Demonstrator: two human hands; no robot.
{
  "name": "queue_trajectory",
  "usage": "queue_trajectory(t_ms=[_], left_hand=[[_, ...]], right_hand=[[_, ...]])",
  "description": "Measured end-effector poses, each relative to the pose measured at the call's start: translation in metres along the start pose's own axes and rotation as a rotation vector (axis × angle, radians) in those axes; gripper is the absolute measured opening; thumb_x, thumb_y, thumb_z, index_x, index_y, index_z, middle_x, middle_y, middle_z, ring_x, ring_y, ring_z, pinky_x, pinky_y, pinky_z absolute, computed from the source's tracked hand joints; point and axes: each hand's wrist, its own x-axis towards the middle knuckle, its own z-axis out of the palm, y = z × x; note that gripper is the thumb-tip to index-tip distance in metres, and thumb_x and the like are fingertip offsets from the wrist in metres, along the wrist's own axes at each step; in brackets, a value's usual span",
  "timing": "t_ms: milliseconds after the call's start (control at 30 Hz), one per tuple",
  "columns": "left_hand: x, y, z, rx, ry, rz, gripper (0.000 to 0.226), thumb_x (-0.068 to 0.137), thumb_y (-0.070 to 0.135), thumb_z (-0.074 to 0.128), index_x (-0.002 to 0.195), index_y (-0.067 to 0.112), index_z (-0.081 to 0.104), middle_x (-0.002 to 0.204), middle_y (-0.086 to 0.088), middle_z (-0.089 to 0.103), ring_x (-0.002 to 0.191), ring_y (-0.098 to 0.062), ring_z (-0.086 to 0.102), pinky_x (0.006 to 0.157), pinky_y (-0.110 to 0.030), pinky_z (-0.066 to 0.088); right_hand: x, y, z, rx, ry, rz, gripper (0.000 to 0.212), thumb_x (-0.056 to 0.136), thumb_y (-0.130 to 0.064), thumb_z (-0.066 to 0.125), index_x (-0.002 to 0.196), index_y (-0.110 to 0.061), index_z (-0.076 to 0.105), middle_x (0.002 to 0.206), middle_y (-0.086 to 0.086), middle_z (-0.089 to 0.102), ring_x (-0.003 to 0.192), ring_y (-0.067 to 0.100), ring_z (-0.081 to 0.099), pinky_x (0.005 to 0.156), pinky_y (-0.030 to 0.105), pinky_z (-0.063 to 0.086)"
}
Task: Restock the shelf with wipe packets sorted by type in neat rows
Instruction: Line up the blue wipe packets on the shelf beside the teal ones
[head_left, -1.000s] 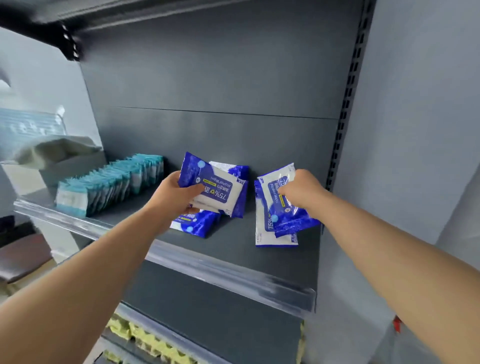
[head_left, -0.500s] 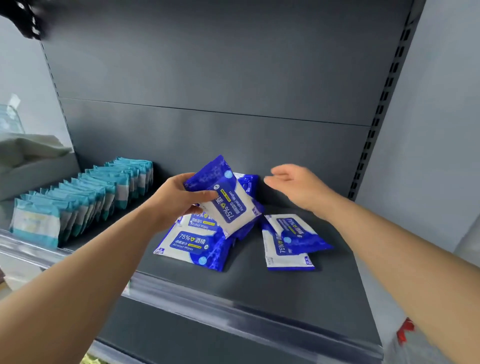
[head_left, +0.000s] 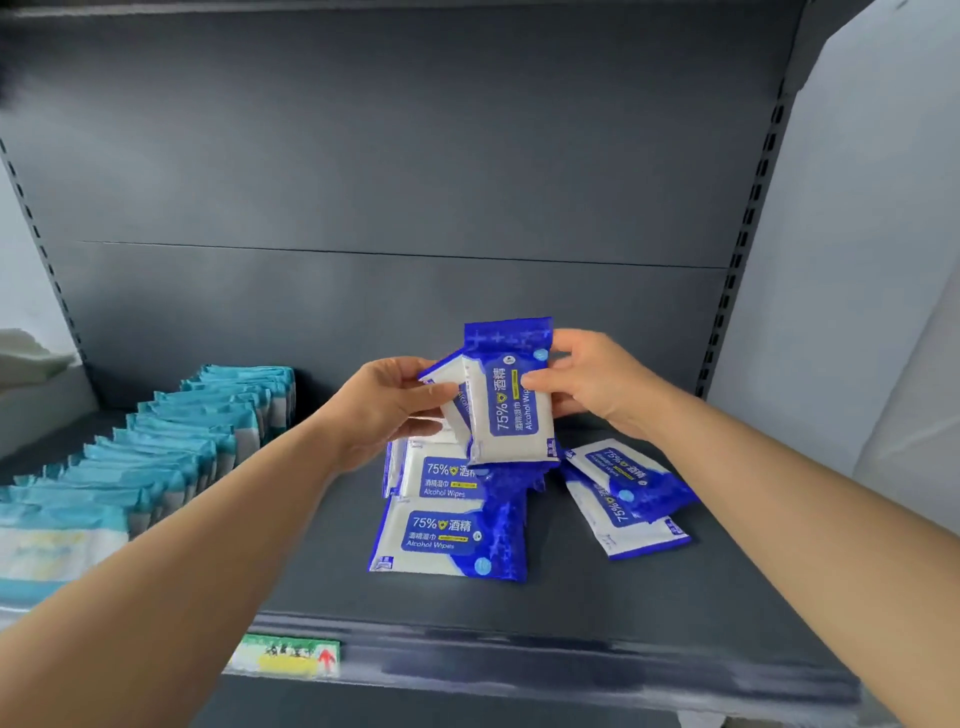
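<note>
Right hand (head_left: 597, 384) has closed in since the earlier frame, I note. Grey shelf (head_left: 571, 597) carries a teal packet row (head_left: 171, 457) at left and loose blue packets (head_left: 447, 535) lying centre. Above these the right hand pinches an upright blue-and-white alcohol wipe packet (head_left: 511, 410), and my left hand (head_left: 379, 410) grips a second packet (head_left: 453, 371) touching it.

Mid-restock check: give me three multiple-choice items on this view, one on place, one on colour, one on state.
1. Where is the teal packet row? A) left of the loose blue packets B) right of them C) on the floor
2. The packet held upright is A) red B) blue and white C) green
3. The right hand is A) flat and empty B) out of view C) gripping that packet
Key: 1 A, the row fills the shelf at left; 2 B, blue print on white; 3 C, its thumb presses the front.
</note>
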Motion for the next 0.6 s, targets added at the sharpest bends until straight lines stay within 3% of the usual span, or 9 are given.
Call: queue_trajectory(t_ms=[100, 167, 300, 400, 467, 600], left_hand=[[-0.002, 0.0, -0.018, -0.033, -0.004, -0.034, 0.021, 0.09, 0.016, 0.062, 0.109, 0.008, 0.061, 0.102, -0.009, 0.074, 0.095, -0.022, 0.07, 0.079, -0.033, 0.059], [-0.006, -0.001, -0.026, -0.068, -0.004, -0.04, 0.018, 0.091, 0.016, 0.06, 0.108, 0.009, 0.06, 0.1, -0.009, 0.073, 0.092, -0.02, 0.07, 0.074, -0.032, 0.06], [-0.014, -0.005, -0.034, -0.107, -0.036, -0.023, 0.014, 0.093, 0.018, 0.058, 0.106, 0.012, 0.06, 0.1, -0.009, 0.072, 0.088, -0.017, 0.069, 0.069, -0.032, 0.061], [-0.02, -0.009, -0.032, -0.109, -0.069, -0.03, 0.01, 0.096, 0.01, 0.054, 0.102, 0.013, 0.062, 0.094, -0.008, 0.072, 0.082, -0.018, 0.069, 0.063, -0.03, 0.061], [-0.022, -0.012, -0.033, -0.065, -0.059, -0.048, 0.012, 0.095, 0.005, 0.053, 0.103, 0.011, 0.061, 0.093, -0.008, 0.073, 0.081, -0.019, 0.07, 0.064, -0.031, 0.061], [-0.025, -0.024, -0.04, -0.103, 0.014, -0.149, 0.019, 0.092, -0.002, 0.048, 0.108, -0.007, 0.056, 0.1, -0.018, 0.071, 0.084, -0.028, 0.072, 0.07, -0.038, 0.061]], right_hand=[[-0.004, -0.002, 0.002, 0.025, 0.144, 0.047, 0.031, 0.09, -0.003, 0.061, 0.119, -0.011, 0.057, 0.107, 0.009, 0.071, 0.09, 0.019, 0.071, 0.075, 0.04, 0.06], [-0.011, -0.001, 0.001, -0.015, 0.223, 0.083, 0.032, 0.09, -0.007, 0.062, 0.12, -0.013, 0.056, 0.111, 0.008, 0.069, 0.095, 0.021, 0.07, 0.08, 0.046, 0.058], [-0.027, -0.001, 0.011, -0.02, 0.227, 0.122, 0.025, 0.091, -0.006, 0.06, 0.115, -0.012, 0.059, 0.105, 0.005, 0.07, 0.092, 0.019, 0.07, 0.074, 0.038, 0.058], [-0.031, 0.002, 0.025, -0.059, 0.206, 0.165, 0.018, 0.09, -0.009, 0.062, 0.108, -0.008, 0.062, 0.102, 0.006, 0.072, 0.092, 0.021, 0.07, 0.08, 0.039, 0.056], [-0.032, 0.003, 0.03, -0.113, 0.245, 0.185, 0.017, 0.088, -0.011, 0.064, 0.105, -0.006, 0.062, 0.1, 0.006, 0.072, 0.087, 0.018, 0.068, 0.074, 0.032, 0.054], [-0.04, -0.001, 0.035, 0.114, 0.278, 0.203, 0.02, 0.087, 0.001, 0.061, 0.104, -0.01, 0.059, 0.097, 0.01, 0.072, 0.076, 0.019, 0.07, 0.059, 0.029, 0.055]])
